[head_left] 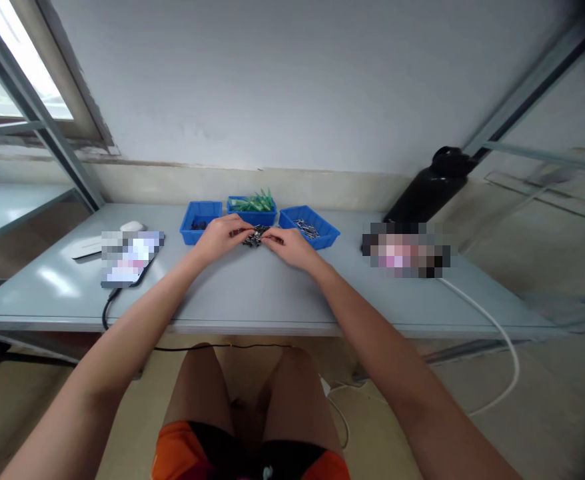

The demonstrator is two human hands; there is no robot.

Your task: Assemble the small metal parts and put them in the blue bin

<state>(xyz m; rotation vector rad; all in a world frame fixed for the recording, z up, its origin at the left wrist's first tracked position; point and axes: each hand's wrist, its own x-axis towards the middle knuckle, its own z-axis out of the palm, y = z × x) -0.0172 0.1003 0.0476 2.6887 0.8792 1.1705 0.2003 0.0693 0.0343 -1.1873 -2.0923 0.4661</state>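
Note:
A small heap of dark and silvery metal pieces [255,236] lies on the table in front of the blue bins. From the left, my left hand [222,237] reaches to it, thumb and fingers closed at the heap's edge. My right hand [292,247] meets it from the other side with its fingers bent together. Whatever sits between the fingertips is too small to make out. Just behind my hands stand a blue bin [186,236] with dark small parts, another blue bin [252,217] with green plastic pieces [257,201], and a third blue bin [326,240] holding slim silvery pieces [306,229].
On the left lie a phone [135,257] with a black cable [106,310], a white rounded object [132,227] and a flat pale item [90,247]. A black bottle [427,190] stands at the right, behind a blurred-out device [397,257]. A white cable [492,323] hangs over the edge.

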